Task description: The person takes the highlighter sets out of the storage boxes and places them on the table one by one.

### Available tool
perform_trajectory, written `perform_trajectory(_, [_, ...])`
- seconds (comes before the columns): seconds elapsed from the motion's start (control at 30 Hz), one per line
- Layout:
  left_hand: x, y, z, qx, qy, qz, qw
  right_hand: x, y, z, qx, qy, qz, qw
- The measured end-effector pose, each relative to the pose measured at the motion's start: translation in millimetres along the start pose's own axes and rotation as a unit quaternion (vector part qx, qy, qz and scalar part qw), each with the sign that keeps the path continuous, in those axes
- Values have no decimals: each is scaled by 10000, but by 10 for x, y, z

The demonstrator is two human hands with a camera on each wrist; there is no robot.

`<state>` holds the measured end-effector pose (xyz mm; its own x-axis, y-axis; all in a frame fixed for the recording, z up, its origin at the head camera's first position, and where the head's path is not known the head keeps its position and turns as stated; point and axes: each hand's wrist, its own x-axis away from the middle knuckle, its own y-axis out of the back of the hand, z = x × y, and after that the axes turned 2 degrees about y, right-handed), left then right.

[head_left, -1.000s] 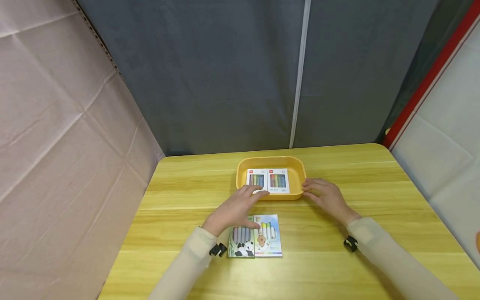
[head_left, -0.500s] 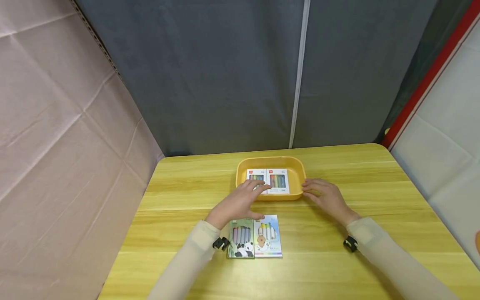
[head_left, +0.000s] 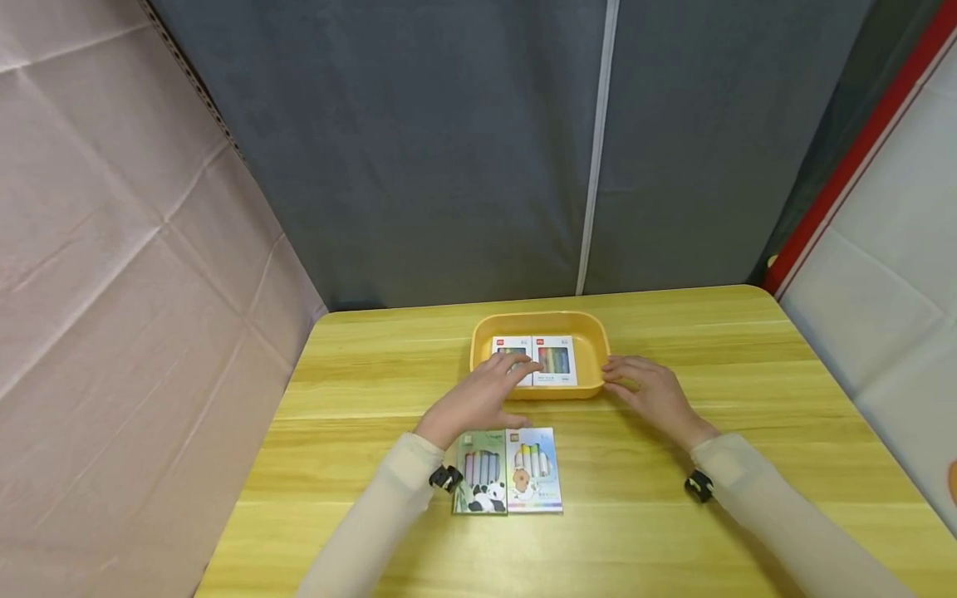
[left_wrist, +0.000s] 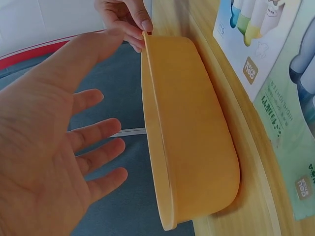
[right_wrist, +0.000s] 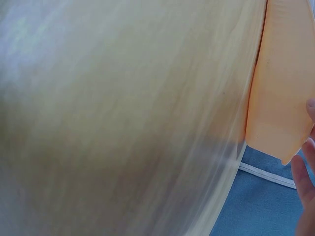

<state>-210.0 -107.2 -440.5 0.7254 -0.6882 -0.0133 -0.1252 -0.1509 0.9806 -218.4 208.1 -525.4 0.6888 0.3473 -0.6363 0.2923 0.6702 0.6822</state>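
Observation:
My left hand hovers over the front edge of a yellow plastic tray, fingers spread and holding nothing; the left wrist view has its palm beside the tray's wall. At the tray's right end, my right hand pinches the rim between thumb and fingers. Two white boxes with coloured sticks in their windows lie side by side inside, the left box partly hidden by my left fingers, the right box mostly visible. In the right wrist view, only some right fingertips show near the tray.
In front of the tray, a green highlighter box with a panda lies against a pale blue box of highlighters. All stand on a wood-grain table. A dark grey curtain hangs behind the far edge.
My left hand has shifted slightly right and toward the tray, uncovering more of the highlighter boxes. My right hand and the tray have stayed where they were.

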Motion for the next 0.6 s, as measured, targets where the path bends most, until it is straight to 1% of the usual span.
perform_trajectory(0.2, [-42,-30,49,232,51,-4,9997,6,-6,8,26,32,-11,10000])
perform_trajectory(0.4, [-119,-46,92,210,118,-18,9997,3,10,17,10,23,-15,10000])
perform_trajectory(0.6, [-183,-41,128,207,-9,-130,9997,14,17,15,14,18,-2,10000])
